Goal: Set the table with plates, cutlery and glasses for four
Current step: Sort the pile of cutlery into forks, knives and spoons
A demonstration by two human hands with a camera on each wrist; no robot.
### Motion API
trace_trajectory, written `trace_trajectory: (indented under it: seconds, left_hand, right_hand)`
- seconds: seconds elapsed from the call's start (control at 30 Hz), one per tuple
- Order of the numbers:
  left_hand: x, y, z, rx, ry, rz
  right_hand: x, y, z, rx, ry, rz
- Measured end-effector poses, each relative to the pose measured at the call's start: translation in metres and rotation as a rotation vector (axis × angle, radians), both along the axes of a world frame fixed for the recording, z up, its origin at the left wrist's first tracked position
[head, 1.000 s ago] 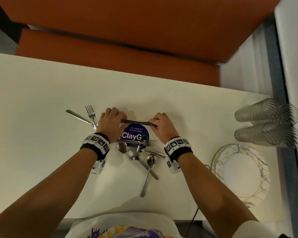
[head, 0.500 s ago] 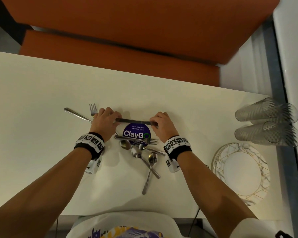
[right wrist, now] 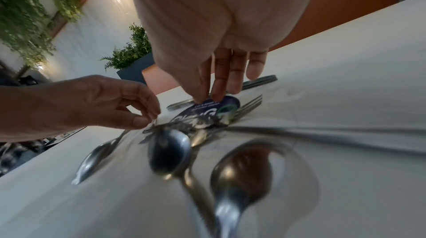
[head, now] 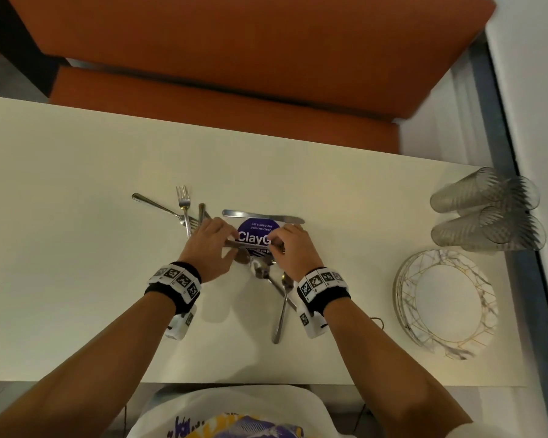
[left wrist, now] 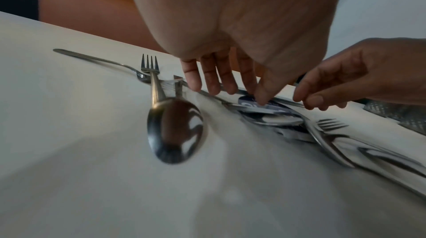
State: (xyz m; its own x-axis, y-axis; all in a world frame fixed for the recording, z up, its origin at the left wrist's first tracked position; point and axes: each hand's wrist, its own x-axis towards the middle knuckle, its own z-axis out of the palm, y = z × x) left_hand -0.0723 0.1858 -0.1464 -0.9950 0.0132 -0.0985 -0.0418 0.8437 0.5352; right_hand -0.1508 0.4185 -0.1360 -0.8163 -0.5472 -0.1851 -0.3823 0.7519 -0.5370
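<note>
Grip: the left hand (head: 210,248) and right hand (head: 293,251) each pinch one end of a thin cutlery piece (head: 250,244) over the purple sticker (head: 256,233).
Knife (head: 263,216): lies flat just beyond the sticker.
Spoons (head: 282,298): near the right wrist.
Plates (head: 405,298): stacked far right.
Glasses (head: 484,213): lying beyond the plates.

Office pantry: "keep our pantries clean" sticker (head: 260,236), orange bench (head: 234,52), planters (right wrist: 129,57)

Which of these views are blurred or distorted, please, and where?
Head view: mostly sharp, dim warm light; table edges bow. Left wrist view: spoon soft, right-hand cutlery smeared. Right wrist view: tilted, near spoons blurred and stretched, lamp glare upper left.
</note>
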Motion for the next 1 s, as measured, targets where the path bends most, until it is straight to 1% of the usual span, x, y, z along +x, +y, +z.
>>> trace_trajectory:
  seconds: [0.07, 0.13, 0.2, 0.4, 0.5, 0.57, 0.7, 0.8, 0.93, 1.0]
  left_hand:
    - [0.009, 0.002, -0.004, -0.027, -0.019, -0.004]
    - [0.016, 0.003, -0.005, -0.044, -0.041, 0.002]
    - [0.02, 0.002, -0.004, -0.054, -0.062, 0.015]
    - [0.036, -0.006, 0.001, -0.055, -0.06, 0.031]
    - [0.04, -0.014, -0.001, -0.056, -0.082, 0.009]
    - [0.04, -0.02, -0.003, -0.058, -0.097, 0.018]
    - [0.041, -0.025, -0.001, -0.043, -0.098, 0.023]
    - [0.042, -0.029, 0.0, -0.054, -0.082, -0.027]
    - [0.044, -0.039, -0.003, -0.086, -0.025, -0.131]
    - [0.043, -0.043, -0.007, -0.082, 0.011, -0.182]
  right_hand:
    - [0.017, -0.003, -0.002, -0.004, -0.054, 0.006]
    - [0.031, -0.007, -0.004, 0.024, -0.07, 0.032]
    - [0.041, -0.009, -0.006, 0.063, -0.068, 0.04]
    - [0.054, -0.005, -0.008, 0.1, -0.039, 0.005]
    - [0.056, -0.003, -0.007, 0.117, -0.004, 0.003]
    - [0.057, -0.006, -0.004, 0.077, 0.039, -0.011]
    - [0.057, -0.031, 0.002, 0.023, 0.117, 0.023]
    - [0.059, -0.053, 0.003, 0.067, 0.146, 0.068]
    - [0.066, -0.066, -0.001, 0.239, 0.202, 0.131]
    - [0.068, -0.067, -0.001, 0.235, 0.199, 0.12]
